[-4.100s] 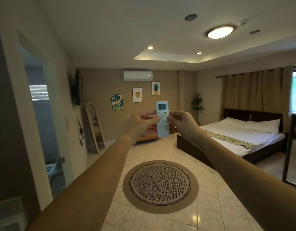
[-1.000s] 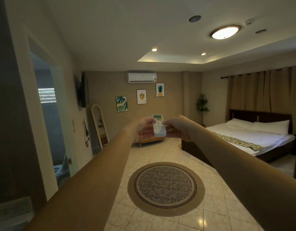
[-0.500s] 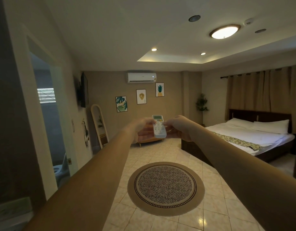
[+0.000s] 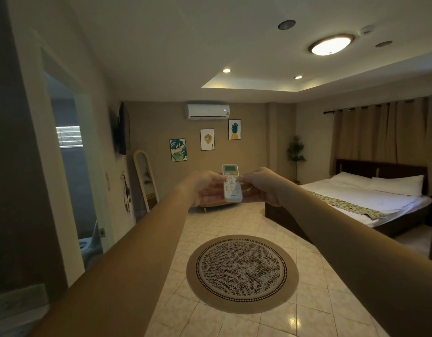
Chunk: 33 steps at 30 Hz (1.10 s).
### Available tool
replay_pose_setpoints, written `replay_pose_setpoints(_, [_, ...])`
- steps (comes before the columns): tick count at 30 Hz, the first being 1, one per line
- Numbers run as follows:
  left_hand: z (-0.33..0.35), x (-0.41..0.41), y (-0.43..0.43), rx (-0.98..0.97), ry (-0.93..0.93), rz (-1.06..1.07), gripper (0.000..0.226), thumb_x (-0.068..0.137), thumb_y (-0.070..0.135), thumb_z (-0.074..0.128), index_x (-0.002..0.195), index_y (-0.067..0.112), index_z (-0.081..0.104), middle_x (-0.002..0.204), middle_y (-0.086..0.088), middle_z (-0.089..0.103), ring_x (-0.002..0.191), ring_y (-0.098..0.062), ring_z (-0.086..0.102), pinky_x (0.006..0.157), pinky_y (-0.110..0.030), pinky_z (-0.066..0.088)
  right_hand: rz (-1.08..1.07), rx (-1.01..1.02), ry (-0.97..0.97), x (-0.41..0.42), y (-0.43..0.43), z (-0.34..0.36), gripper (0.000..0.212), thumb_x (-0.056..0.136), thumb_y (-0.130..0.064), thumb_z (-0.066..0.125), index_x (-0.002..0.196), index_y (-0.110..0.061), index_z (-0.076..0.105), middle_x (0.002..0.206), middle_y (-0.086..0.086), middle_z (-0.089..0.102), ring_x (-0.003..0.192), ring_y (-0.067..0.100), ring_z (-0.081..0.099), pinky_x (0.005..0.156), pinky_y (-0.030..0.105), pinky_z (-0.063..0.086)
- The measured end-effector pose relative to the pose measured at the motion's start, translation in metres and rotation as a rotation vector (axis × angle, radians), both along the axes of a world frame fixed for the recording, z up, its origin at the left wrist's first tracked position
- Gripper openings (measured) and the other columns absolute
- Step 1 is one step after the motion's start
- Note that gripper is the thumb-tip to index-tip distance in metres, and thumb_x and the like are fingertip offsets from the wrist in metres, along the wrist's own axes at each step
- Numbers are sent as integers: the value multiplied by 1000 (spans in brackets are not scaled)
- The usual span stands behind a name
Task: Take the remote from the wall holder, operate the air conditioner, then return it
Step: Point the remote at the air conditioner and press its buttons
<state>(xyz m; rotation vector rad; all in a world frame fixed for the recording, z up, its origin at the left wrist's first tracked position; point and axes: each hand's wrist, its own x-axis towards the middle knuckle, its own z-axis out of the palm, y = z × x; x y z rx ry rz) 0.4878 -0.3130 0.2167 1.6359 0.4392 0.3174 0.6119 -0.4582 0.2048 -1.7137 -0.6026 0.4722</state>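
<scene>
I'm holding the remote (image 4: 231,184) out at arm's length in both hands, screen end tipped up and forward toward the wall air conditioner (image 4: 207,111) high on the far wall, probably so the signal has a clear line to the unit while I'm reading the buttons. Left hand (image 4: 205,188) is cupping the remote from the left and underneath, grip closed round its lower body, carrying the weight. Right hand (image 4: 260,184) is coming in from the right, grip mostly closed too, fingers (image 4: 241,177) pinching the edge at the upper button rows; I'm guessing a thumb is pressing there but which button is too small to tell. The display is showing lit, digits not readable. A small light is showing at the right end of the air conditioner, so I'm judging it's responding, not certain. The remote is floating in mid-air above the tiled floor (image 4: 234,222), well beyond the round rug (image 4: 241,273), bed (image 4: 370,198) off to the right. Wall holder isn't in view, so the return step is not yet done.
</scene>
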Motion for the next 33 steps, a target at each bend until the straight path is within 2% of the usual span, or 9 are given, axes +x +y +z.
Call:
replay_pose_setpoints(4, [-2,-1,4,0,-53,-48,18,97,12,72,114,17,73,86,-5,84,78,-18,82,61,-30,66,34,23,-66,-7,-5,-1,13,102,-19,64,113,-14,69,103,12,81,98,28,80,91,48,63])
replay_pose_setpoints(8, [-8,-3,6,-19,-155,-72,24,96,7,72,118,15,73,104,-10,82,93,-26,81,71,-40,68,41,75,-159,-10,-7,-5,16,103,-20,63,118,-15,66,107,10,78,99,28,79,91,49,63])
replay_pose_setpoints(13, [-12,-2,3,19,-271,-83,39,95,7,72,133,17,68,121,-13,77,100,-28,78,69,-36,67,28,156,-206,-12,-10,-9,15,103,-18,61,118,-20,64,112,9,75,98,25,78,85,44,66])
replay_pose_setpoints(16, [-12,-1,2,71,-328,-91,41,96,7,71,135,19,68,123,-11,75,93,-20,78,68,-32,66,29,217,-221,-11,-12,-10,17,103,-17,61,118,-20,68,114,9,76,101,24,78,83,44,66])
replay_pose_setpoints(19, [-13,0,2,124,-357,-85,43,96,9,71,138,21,67,127,-9,74,105,-24,76,80,-37,66,32,255,-231,-12,-15,-11,21,104,-17,61,123,-17,67,115,9,76,103,24,77,85,46,66])
replay_pose_setpoints(21, [-13,0,2,140,-369,-83,43,97,10,71,137,21,67,126,-8,74,105,-24,76,84,-38,65,32,264,-234,-12,-17,-11,20,103,-17,61,122,-18,67,116,8,75,105,24,77,86,47,65])
replay_pose_setpoints(29, [-15,1,0,144,-368,-97,43,95,10,74,136,20,69,122,-9,77,98,-22,79,77,-36,67,42,248,-212,-12,-21,-12,23,103,-17,61,126,-17,67,118,9,74,108,25,75,89,50,64])
replay_pose_setpoints(33, [-15,0,-2,140,-366,-98,42,96,10,73,137,19,68,123,-10,76,97,-21,78,72,-32,67,47,259,-203,-14,-23,-12,20,104,-16,60,122,-18,67,116,9,75,106,24,76,85,45,66])
